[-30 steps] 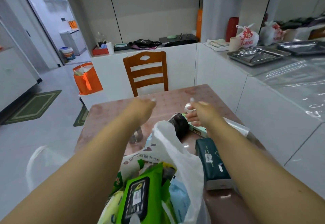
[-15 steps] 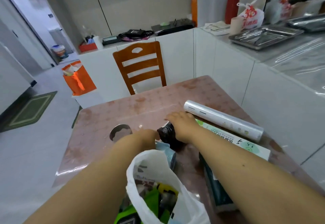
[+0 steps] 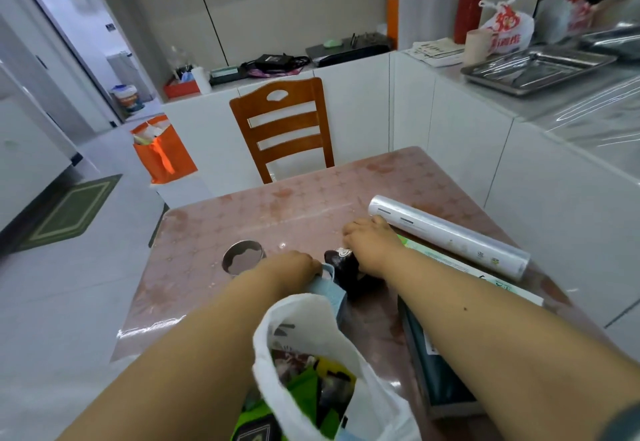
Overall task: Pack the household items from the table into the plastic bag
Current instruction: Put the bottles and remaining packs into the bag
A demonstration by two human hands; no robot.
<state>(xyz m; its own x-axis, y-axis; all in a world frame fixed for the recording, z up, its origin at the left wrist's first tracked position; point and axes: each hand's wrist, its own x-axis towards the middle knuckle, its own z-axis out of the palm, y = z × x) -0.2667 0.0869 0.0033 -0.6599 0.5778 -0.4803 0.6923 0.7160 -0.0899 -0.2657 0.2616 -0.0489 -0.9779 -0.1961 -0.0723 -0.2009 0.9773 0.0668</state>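
Item: both hands, lowered from mid-air 1 s ago onto table goods. Left hand grips the blue pack; right hand sits atop the dark roll, its grasp hidden. Plastic bag lies nearer the body, mouth open. Cling-film roll beyond right hand. 2 pickups likely starting; teal box partly covered.
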